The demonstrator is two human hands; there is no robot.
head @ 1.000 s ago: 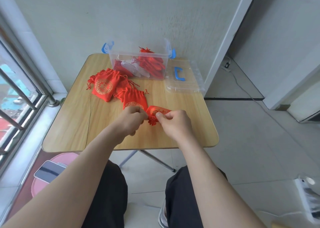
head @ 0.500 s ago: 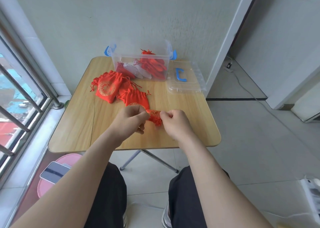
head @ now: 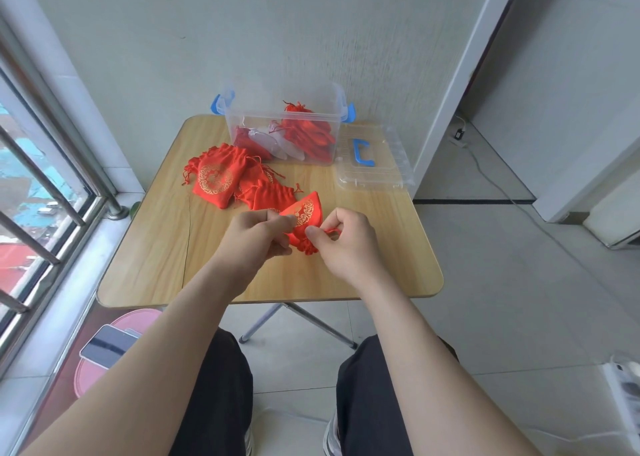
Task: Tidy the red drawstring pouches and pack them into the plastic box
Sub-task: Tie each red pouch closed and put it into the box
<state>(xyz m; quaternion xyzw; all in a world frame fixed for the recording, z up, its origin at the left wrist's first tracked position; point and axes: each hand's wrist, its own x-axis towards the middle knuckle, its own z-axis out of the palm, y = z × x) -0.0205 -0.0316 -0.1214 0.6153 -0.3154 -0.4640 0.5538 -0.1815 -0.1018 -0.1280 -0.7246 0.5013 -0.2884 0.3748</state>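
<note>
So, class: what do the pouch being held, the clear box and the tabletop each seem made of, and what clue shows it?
Held pouch: soft red fabric with a slight sheen, gold motif printed or embroidered; it creases and gathers. Box: clear rigid plastic; contents show through its walls. Tabletop: pale wood-grain surface, possibly laminate; smooth, matte, rounded corners.

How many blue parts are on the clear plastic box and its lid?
3: the left blue latch and the right blue latch on the clear plastic box's ends, the blue handle on its lid; others possibly hidden.
</note>
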